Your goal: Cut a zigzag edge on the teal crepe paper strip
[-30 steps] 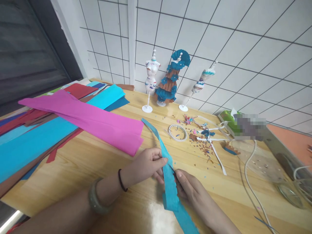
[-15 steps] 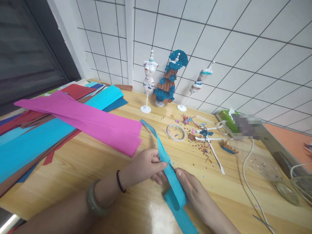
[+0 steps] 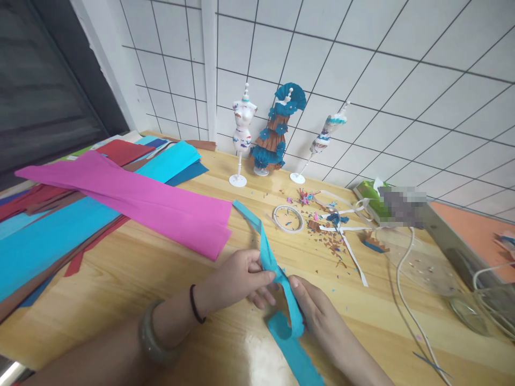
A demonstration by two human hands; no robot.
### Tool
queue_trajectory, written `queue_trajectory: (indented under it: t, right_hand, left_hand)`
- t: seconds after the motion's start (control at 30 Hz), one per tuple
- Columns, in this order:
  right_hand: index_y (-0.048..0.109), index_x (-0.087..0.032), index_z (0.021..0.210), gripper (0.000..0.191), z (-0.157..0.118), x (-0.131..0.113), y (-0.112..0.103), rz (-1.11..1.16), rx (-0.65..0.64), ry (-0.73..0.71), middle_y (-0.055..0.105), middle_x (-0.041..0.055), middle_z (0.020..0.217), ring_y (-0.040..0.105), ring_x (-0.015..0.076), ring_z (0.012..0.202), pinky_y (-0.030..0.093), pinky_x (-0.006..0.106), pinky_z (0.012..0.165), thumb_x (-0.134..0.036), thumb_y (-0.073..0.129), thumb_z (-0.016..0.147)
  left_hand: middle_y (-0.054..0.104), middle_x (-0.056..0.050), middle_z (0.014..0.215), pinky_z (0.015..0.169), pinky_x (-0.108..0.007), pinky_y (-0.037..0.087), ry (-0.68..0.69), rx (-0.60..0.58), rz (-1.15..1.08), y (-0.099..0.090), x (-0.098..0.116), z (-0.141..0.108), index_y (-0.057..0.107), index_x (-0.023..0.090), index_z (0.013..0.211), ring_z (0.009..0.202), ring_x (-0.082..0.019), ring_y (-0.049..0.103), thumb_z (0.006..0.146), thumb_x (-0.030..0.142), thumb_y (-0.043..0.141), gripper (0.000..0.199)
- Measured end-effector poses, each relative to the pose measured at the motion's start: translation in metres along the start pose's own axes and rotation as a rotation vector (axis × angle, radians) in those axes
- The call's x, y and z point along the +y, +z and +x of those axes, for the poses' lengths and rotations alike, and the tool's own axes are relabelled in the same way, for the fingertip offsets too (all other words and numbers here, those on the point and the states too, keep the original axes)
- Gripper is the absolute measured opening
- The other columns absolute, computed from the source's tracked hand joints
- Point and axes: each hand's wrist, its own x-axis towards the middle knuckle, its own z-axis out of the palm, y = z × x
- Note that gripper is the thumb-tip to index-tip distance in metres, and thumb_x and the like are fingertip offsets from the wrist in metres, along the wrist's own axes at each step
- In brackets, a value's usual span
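A long strip of turquoise crepe paper [image 3: 295,313] curls down in front of me, its narrow far end reaching toward the pink paper. My left hand [image 3: 253,276] pinches it between thumb and fingers about midway. Just to the right, my right hand [image 3: 311,303] is closed, thumb on top, close against the strip. A thin dark blade, apparently of scissors [image 3: 282,272], shows between thumb and paper; most of the tool and the fingers around it are hidden. The strip's lower part loops and hangs past the bottom edge.
Pink crepe paper [image 3: 161,206] lies across other coloured sheets at left. Two bare mannequins [image 3: 242,126] [image 3: 328,134] flank a dressed one [image 3: 273,139] by the wall. A tape roll [image 3: 287,219], paper scraps [image 3: 336,241], a white cord [image 3: 402,300] and a glass dish [image 3: 469,316] lie rightward.
The strip between my hands has twisted edge-on and its loop has opened wider. Both hands stay almost in place; the whole view has shifted slightly.
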Motion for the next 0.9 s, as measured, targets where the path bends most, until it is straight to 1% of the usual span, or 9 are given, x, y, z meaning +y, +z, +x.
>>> queue_trajectory:
  t: [0.13,0.33,0.47,0.67,0.77,0.9]
  right_hand:
    - [0.056,-0.017,0.079,0.042,0.0009,-0.0006,-0.0006,0.004,-0.002,-0.016,0.057,0.0016,0.074,0.05,0.0153,0.069,0.041,0.024,0.067,-0.043,0.026,0.092]
    - [0.058,-0.016,0.087,0.042,0.0,0.0002,-0.0006,0.014,0.011,-0.004,0.061,0.0042,0.085,0.052,0.0166,0.077,0.041,0.025,0.071,-0.044,0.027,0.092]
    - [0.057,-0.016,0.083,0.043,-0.0011,-0.0008,-0.0004,0.033,0.008,0.029,0.058,0.0025,0.076,0.051,0.0162,0.07,0.042,0.025,0.065,-0.046,0.027,0.091]
    - [0.054,-0.017,0.076,0.043,-0.0013,0.0011,0.0001,0.027,0.032,0.036,0.053,0.0009,0.07,0.049,0.0156,0.066,0.041,0.025,0.061,-0.049,0.028,0.09]
    - [0.055,-0.017,0.078,0.042,-0.0009,0.0012,0.0,0.027,0.029,0.032,0.053,0.0018,0.071,0.049,0.0163,0.068,0.042,0.026,0.064,-0.048,0.028,0.09]
    - [0.055,-0.017,0.079,0.042,-0.0009,-0.0001,-0.0002,0.031,0.041,0.04,0.054,0.0024,0.073,0.048,0.0165,0.069,0.042,0.026,0.066,-0.048,0.028,0.09]
  left_hand:
    - [0.064,-0.007,0.074,0.045,-0.019,0.049,0.001,0.0,0.015,-0.0002,-0.0005,0.0012,0.054,0.011,0.088,0.059,-0.014,0.064,0.072,0.034,0.059,0.028]
    - [0.065,-0.007,0.074,0.046,-0.019,0.049,-0.004,0.002,-0.006,0.0003,0.0009,0.0007,0.054,0.011,0.086,0.059,-0.014,0.064,0.071,0.035,0.061,0.029]
    - [0.065,-0.006,0.075,0.045,-0.019,0.048,0.001,0.005,-0.019,0.0007,0.0015,-0.0005,0.055,0.012,0.084,0.059,-0.014,0.064,0.069,0.037,0.063,0.03]
    - [0.065,-0.005,0.07,0.046,-0.021,0.049,-0.001,0.001,-0.022,-0.0011,0.0005,-0.0004,0.055,0.012,0.083,0.057,-0.014,0.064,0.069,0.038,0.063,0.031]
    - [0.065,-0.005,0.073,0.047,-0.022,0.049,0.01,-0.002,-0.026,-0.0022,0.0009,-0.0001,0.056,0.013,0.085,0.059,-0.015,0.064,0.069,0.039,0.063,0.032]
    - [0.065,-0.004,0.068,0.047,-0.021,0.049,0.0,-0.001,-0.024,-0.0027,0.0027,-0.0004,0.056,0.013,0.084,0.057,-0.014,0.064,0.069,0.038,0.063,0.03]
